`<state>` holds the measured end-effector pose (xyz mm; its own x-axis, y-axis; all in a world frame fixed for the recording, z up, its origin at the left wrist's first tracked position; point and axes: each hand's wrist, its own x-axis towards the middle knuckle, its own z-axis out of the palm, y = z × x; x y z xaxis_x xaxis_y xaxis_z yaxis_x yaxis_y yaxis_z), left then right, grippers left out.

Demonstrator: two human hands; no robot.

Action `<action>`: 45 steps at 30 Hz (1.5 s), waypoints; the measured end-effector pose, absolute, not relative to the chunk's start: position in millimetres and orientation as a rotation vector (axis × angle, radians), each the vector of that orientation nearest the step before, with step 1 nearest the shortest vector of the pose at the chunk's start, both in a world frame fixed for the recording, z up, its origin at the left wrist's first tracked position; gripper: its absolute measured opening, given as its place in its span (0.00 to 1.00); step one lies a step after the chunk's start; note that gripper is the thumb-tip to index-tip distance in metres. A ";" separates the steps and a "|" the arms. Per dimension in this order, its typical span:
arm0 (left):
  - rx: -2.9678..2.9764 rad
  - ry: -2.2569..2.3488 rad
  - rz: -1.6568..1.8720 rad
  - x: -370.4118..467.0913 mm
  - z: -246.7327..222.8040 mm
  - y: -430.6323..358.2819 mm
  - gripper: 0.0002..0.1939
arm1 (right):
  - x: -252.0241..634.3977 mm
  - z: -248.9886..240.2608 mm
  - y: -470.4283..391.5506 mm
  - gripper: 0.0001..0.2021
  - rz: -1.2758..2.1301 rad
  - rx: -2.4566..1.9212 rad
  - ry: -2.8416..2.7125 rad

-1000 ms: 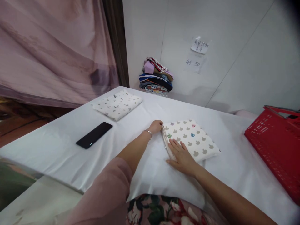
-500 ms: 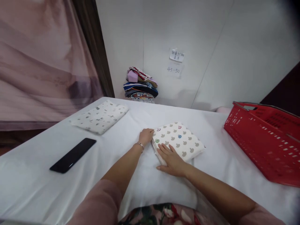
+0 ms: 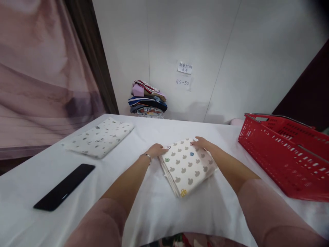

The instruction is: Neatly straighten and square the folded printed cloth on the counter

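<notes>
A folded white cloth (image 3: 183, 166) printed with grey mushrooms and a few coloured ones lies on the white-covered table (image 3: 151, 206). Its layered edge faces left and towards me. My left hand (image 3: 156, 150), with a bracelet at the wrist, is closed on the cloth's far left corner, thumb on top; the other fingers are mostly hidden. At the far right corner, my right hand (image 3: 202, 143) grips the edge, its fingertips partly out of sight. Farther left lies another folded white cloth (image 3: 101, 137) with small grey prints.
A black phone (image 3: 64, 187) rests on the table at left. On the right stands a red perforated basket (image 3: 280, 161). Beyond the table's far edge is a stack of folded fabrics (image 3: 147, 99) by the wall, which bears paper notes (image 3: 184, 67). A pink curtain (image 3: 43, 79) hangs at left.
My right hand has gone from lying flat on the cloth's near left part to its far right corner. The cloth's near corner with a yellow mushroom now shows. The camera view has shifted slightly.
</notes>
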<state>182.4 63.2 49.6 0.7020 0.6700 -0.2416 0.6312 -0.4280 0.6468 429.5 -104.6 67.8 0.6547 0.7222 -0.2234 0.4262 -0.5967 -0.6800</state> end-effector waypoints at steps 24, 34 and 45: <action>2.553 0.768 0.339 139.6 192.2 55.3 0.27 | 409.7 223.0 -104.3 0.30 0.578 -1.821 -1.361; 3.134 0.724 0.729 72.9 149.4 6.6 0.20 | 361.4 111.0 -125.2 0.22 -0.315 -1.757 -1.743; 3.008 0.705 0.616 19.1 18.6 -25.8 0.22 | 328.0 4.8 -170.0 0.25 0.137 -1.738 -1.831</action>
